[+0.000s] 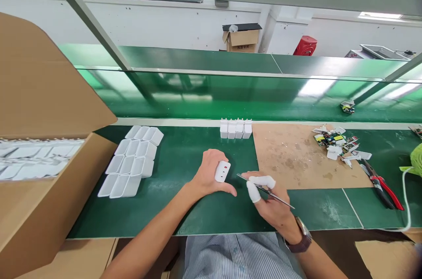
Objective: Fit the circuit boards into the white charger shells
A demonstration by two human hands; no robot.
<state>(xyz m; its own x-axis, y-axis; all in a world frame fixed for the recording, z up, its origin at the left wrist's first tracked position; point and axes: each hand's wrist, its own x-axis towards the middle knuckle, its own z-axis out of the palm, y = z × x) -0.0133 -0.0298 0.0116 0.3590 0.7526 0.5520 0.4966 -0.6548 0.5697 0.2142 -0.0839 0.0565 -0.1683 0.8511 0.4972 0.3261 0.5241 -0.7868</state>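
Observation:
A small white charger housing [222,171] with a red-marked port and two dark slots on its face rests in my left hand [211,173]. The thumb of that hand sticks out to the side, and the fingers curl behind the housing. My right hand [272,202] grips slim metal tweezers [275,196], their tip pointing left toward the housing but apart from it. White finger covers [262,184] sit on the thumb and a finger of this hand. Left of my hands, several open white cases [132,156] lie in rows on the green bench [184,217].
A cardboard box [82,173] of white parts stands at the left. More white housings [235,128] line the back edge. At right, a stained cardboard sheet [290,160] carries loose circuit boards [336,138], beside red-and-black pliers [384,189] and a white cable [407,200].

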